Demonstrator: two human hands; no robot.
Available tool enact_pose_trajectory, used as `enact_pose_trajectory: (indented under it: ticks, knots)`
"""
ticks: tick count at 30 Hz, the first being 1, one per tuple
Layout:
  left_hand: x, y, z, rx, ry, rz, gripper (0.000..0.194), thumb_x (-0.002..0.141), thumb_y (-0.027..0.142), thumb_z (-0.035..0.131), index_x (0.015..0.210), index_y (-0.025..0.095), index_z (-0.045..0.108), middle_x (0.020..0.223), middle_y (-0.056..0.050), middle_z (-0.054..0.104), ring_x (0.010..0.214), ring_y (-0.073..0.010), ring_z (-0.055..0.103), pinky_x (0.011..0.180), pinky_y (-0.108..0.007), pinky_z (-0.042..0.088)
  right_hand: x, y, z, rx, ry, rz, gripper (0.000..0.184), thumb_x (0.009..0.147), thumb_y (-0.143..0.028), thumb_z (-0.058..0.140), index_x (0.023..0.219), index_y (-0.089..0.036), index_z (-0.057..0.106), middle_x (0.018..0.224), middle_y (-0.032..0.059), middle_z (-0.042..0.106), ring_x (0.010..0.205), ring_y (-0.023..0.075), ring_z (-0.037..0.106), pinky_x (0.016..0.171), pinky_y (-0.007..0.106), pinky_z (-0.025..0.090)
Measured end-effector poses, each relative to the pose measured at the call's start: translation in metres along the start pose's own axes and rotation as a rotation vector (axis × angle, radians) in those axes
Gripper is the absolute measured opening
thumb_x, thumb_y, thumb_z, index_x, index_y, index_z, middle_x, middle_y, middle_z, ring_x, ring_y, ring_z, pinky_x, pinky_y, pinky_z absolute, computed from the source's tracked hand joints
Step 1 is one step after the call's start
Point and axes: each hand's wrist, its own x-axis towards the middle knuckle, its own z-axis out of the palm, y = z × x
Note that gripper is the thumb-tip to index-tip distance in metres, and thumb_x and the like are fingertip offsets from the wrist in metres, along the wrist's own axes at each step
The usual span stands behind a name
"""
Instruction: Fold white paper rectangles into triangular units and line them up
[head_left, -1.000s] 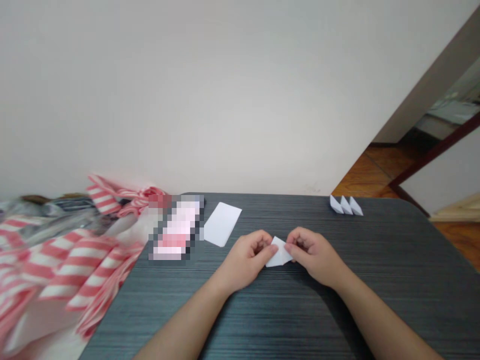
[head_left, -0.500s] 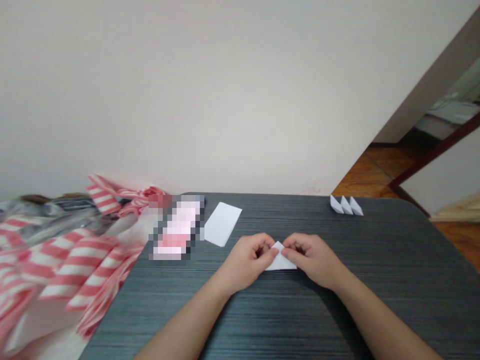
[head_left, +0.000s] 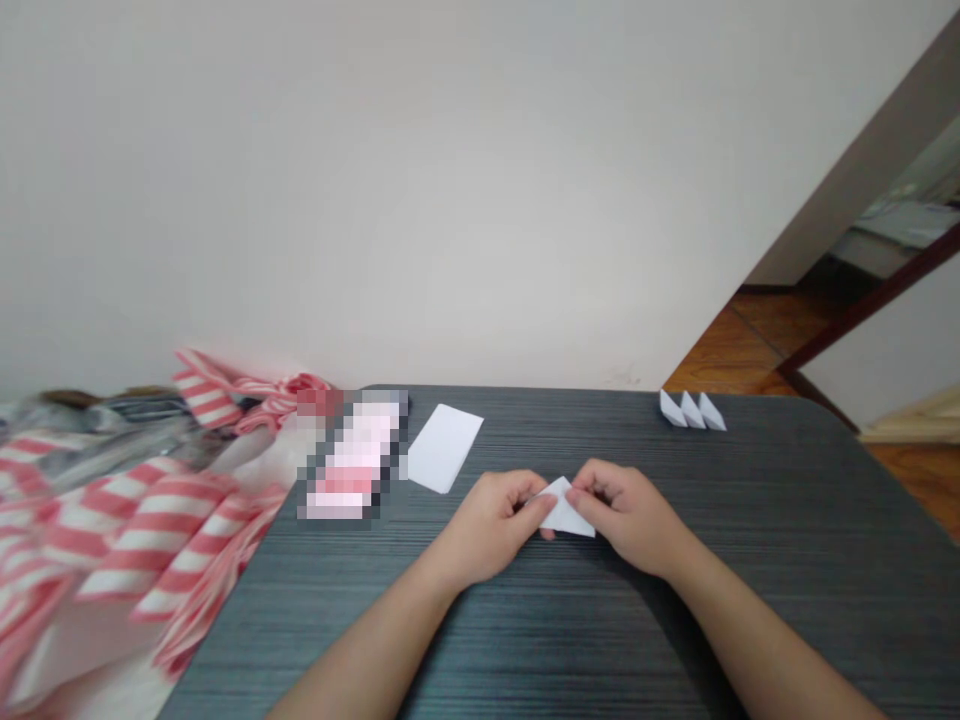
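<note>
A small folded white paper piece (head_left: 564, 510), triangular in outline, is held just above the dark striped table (head_left: 570, 620) near its middle. My left hand (head_left: 495, 525) pinches its left side with curled fingers. My right hand (head_left: 626, 515) pinches its right side, thumb and fingertips pressed on the paper. Both forearms rest on the table toward me.
A flat white paper rectangle (head_left: 444, 447) lies left of my hands. Three small folded white paper pieces (head_left: 691, 411) stand in a row at the table's far right. A blurred-out object (head_left: 352, 455) and red-and-white striped cloth (head_left: 127, 530) lie at the left. A wall runs behind.
The folded paper has been turned and shifted slightly between my fingertips; both hands stay in nearly the same place.
</note>
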Motion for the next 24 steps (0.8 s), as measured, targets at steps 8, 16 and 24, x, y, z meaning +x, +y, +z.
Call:
enact_pose_trajectory:
  ticks: [8,16,24]
  knots:
    - [0.0,-0.003,0.003,0.055,-0.011,0.011,0.034,0.092,0.036,0.053,0.068,0.015,0.064,0.059,0.001,0.06,0.052,-0.0097,0.043,0.049,-0.021,0.027,0.002,-0.004,0.002,0.002,-0.022,-0.053,0.016,0.089,-0.026,0.057,0.076,-0.018,0.063,0.064,-0.0016,0.059,0.059,0.0132,0.052,0.055,0.023,0.038]
    - [0.0,0.001,0.003,0.057,-0.025,0.044,0.029,0.09,0.036,0.055,0.071,0.015,0.063,0.062,0.001,0.06,0.055,-0.0105,0.046,0.05,-0.021,0.028,0.003,-0.009,0.0,-0.043,0.002,-0.076,0.022,0.091,-0.025,0.056,0.071,-0.018,0.062,0.064,-0.0007,0.062,0.06,0.0139,0.055,0.058,0.024,0.039]
    - [0.0,0.002,0.002,0.147,0.002,0.075,0.027,0.09,0.03,0.055,0.067,0.015,0.054,0.06,0.005,0.046,0.058,-0.0084,0.04,0.053,-0.02,0.026,0.002,-0.013,0.001,-0.073,0.014,-0.116,0.021,0.09,-0.023,0.058,0.071,-0.018,0.063,0.064,0.0,0.064,0.061,0.014,0.057,0.059,0.024,0.04]
